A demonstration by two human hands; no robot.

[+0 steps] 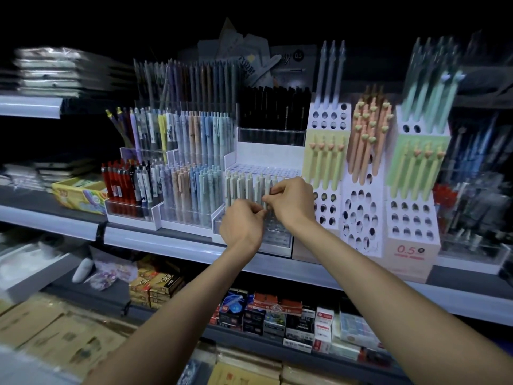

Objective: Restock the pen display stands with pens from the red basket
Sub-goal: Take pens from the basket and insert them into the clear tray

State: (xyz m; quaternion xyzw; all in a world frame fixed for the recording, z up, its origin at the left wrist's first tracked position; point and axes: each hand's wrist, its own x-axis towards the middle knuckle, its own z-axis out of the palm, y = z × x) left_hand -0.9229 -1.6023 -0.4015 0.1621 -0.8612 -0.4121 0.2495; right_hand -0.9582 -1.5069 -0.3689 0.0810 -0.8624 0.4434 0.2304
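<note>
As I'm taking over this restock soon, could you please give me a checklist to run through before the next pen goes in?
1. Pen in grip: right hand pinches a pale grey pen. Ok.
2. Support: left hand has fingers curled at the pen's lower end, grip unclear. Cannot tell.
3. Free slots: white stand shows empty holes behind the pens. Ok.
4. Neighbours: front row of pens stands upright. Ok.
5. Supply: red basket is out of view. Cannot tell.

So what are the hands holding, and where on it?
The right hand pinches a pale grey-green pen around its middle; the left hand seems to pinch its lower end. Blur hides the exact contact.
</note>
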